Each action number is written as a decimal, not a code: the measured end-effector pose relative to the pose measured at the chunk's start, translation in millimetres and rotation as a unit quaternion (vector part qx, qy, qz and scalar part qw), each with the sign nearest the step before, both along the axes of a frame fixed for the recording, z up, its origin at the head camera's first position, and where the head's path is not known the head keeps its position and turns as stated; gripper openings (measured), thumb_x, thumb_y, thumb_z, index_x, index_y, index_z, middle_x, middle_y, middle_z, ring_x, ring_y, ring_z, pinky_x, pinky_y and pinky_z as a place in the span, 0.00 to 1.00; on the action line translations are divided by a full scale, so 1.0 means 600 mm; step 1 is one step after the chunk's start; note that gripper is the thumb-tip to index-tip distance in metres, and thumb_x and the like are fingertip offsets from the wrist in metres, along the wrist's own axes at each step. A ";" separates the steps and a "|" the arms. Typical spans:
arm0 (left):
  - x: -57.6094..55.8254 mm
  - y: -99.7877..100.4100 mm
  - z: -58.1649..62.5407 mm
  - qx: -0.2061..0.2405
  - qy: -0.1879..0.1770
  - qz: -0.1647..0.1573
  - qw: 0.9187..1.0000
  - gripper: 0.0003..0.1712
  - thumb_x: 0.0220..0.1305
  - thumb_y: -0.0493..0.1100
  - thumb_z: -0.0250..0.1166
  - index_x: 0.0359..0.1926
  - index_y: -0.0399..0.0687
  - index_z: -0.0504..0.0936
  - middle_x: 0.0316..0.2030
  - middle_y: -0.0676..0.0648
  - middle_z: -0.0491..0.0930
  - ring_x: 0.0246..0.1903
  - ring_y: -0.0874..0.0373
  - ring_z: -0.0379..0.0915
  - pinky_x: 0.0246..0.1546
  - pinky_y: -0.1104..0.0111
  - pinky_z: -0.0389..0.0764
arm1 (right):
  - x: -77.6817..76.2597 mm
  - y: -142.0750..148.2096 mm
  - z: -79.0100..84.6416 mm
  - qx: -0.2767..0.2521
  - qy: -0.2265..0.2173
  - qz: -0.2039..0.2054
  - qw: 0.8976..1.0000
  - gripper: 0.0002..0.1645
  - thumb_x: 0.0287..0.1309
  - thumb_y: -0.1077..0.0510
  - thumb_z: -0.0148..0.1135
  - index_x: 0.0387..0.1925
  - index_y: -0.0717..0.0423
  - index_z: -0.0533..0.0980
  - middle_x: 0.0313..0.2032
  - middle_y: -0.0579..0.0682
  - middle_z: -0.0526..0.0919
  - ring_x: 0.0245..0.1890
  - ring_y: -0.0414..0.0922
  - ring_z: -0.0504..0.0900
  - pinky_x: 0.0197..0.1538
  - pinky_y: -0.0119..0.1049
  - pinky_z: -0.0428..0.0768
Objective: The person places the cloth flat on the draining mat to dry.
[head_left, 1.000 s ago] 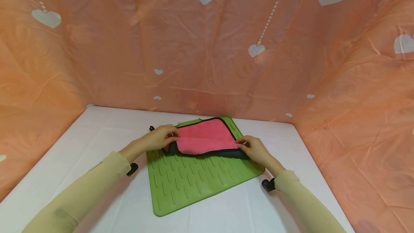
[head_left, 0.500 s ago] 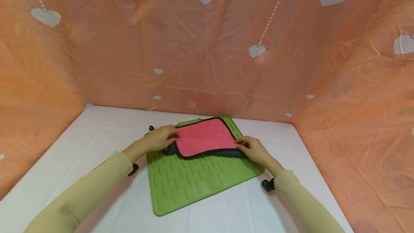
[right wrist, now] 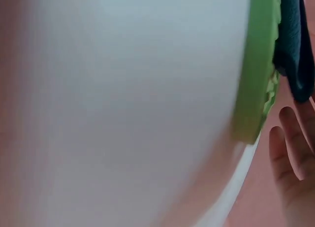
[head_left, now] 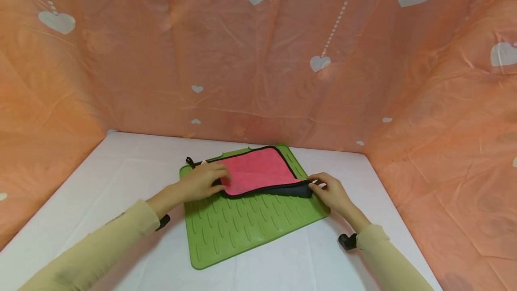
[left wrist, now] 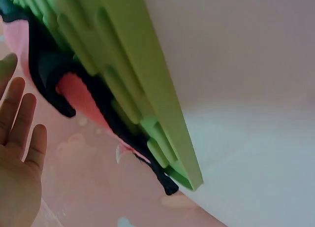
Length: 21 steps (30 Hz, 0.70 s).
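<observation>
A pink cloth (head_left: 258, 167) with black edging and a dark grey underside lies folded on a ribbed green mat (head_left: 238, 237). At its left end, my left hand (head_left: 206, 179) is over the fold, thumb and fingers apart. The left wrist view shows the fingers (left wrist: 22, 113) of this hand straight, beside the turned-up black edge of the cloth. At the cloth's right corner, my right hand (head_left: 329, 192) pinches the edge between thumb and fingertips. In the right wrist view the dark underside hangs by the fingers (right wrist: 290, 133); the thumb is hidden there.
The green mat lies askew on a white table (head_left: 141, 246). A black loop (head_left: 190, 161) sticks out past the mat's left edge. Orange curtain (head_left: 258, 80) with pale hearts encloses the back and both sides. Each wrist carries a black device (head_left: 347, 241).
My left hand has loosened from the cloth and come slightly nearer to me. My right hand has moved outward to the right, to the cloth's corner. The folded front flap lies flatter.
</observation>
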<state>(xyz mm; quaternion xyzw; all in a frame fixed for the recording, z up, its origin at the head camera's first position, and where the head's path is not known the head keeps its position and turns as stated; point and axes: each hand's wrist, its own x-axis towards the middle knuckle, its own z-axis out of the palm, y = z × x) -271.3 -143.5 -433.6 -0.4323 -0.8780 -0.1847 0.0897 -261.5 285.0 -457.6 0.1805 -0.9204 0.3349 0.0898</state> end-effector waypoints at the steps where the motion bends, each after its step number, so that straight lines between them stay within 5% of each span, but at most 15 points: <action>1: 0.001 0.002 -0.002 -0.008 0.002 -0.005 1.000 0.10 0.64 0.40 0.75 0.45 0.50 0.85 0.46 0.52 0.83 0.49 0.54 0.80 0.53 0.53 0.81 | 0.002 0.004 -0.002 -0.001 -0.001 -0.002 1.000 0.13 0.66 0.65 0.68 0.51 0.60 0.85 0.47 0.54 0.87 0.44 0.50 0.84 0.43 0.36 0.84; 6: 0.003 0.008 -0.011 -0.034 0.002 -0.020 0.999 0.12 0.60 0.41 0.78 0.44 0.51 0.86 0.46 0.51 0.82 0.50 0.52 0.79 0.54 0.54 0.80 | 0.005 0.013 -0.007 -0.006 -0.007 -0.004 1.000 0.12 0.67 0.65 0.68 0.51 0.59 0.85 0.47 0.53 0.87 0.43 0.48 0.84 0.45 0.37 0.84; 13: -0.003 0.012 -0.014 -0.069 -0.044 -0.016 0.997 0.13 0.57 0.44 0.80 0.41 0.56 0.86 0.48 0.53 0.79 0.52 0.53 0.77 0.55 0.52 0.79 | 0.005 0.013 -0.004 0.010 -0.030 0.001 0.999 0.12 0.66 0.65 0.68 0.51 0.59 0.85 0.43 0.52 0.88 0.41 0.46 0.84 0.45 0.39 0.84; 21: -0.009 0.016 -0.017 -0.075 -0.032 -0.029 0.996 0.08 0.59 0.44 0.80 0.37 0.57 0.89 0.46 0.54 0.79 0.50 0.55 0.77 0.53 0.54 0.80 | 0.002 0.013 0.002 0.029 -0.050 0.004 0.998 0.13 0.67 0.64 0.67 0.52 0.60 0.84 0.42 0.52 0.89 0.40 0.47 0.84 0.45 0.42 0.84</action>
